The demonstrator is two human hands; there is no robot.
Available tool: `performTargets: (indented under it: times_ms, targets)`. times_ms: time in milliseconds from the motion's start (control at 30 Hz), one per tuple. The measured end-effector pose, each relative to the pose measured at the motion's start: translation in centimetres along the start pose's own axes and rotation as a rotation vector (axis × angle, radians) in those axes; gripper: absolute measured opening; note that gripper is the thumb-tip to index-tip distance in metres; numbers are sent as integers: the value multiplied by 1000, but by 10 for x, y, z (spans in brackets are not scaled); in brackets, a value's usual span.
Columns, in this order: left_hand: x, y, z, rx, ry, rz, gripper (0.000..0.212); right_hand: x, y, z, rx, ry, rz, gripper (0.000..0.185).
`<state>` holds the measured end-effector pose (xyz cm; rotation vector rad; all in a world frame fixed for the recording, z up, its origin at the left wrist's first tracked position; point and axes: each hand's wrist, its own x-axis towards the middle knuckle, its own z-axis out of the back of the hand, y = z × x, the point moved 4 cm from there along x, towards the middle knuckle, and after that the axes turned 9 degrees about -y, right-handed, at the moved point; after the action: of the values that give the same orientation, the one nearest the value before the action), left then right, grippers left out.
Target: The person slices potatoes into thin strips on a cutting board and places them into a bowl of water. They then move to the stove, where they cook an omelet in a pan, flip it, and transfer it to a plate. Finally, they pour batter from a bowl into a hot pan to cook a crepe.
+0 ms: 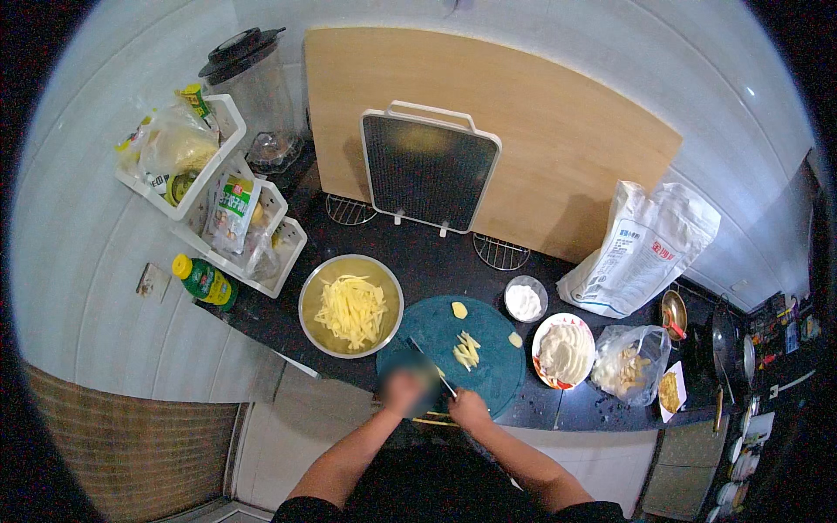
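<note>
My right hand grips a knife, whose blade points up and left over a round green cutting board. My left hand is at the board's lower left, beside the blade. A blur covers its fingers, so what they hold is hidden; a little pale yellow shows near them. On the board lie a small pile of pale yellow sticks, apparently potato, and two loose slices, one near the top and one at the right. A metal bowl of similar strips stands left of the board.
Right of the board are a small bowl of white powder, a bowl of pale dough-like food, a plastic bag of scraps and a large white sack. Behind stands a black board with white rim; leftward, stacked baskets and a green bottle.
</note>
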<state>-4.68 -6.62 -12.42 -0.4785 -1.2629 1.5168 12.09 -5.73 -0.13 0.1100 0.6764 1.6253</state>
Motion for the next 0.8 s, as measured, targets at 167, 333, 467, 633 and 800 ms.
performTargets:
  times_ms: [167,333,467,633,800]
  targets:
    - [-11,33,-6,17,154,131,25,-5,-15,9,-1,-21,-79,23]
    - [-9,28,-7,39,155,134,25,-9,-22,8,-59,53,-50,21]
    - [-1,-7,5,-17,174,173,23,-5,-30,-9,-93,118,-35,19]
    - [9,-24,3,5,120,48,21,1,2,6,-119,96,-26,17]
    - [35,-69,6,107,139,208,18,0,-18,11,62,-81,-54,24]
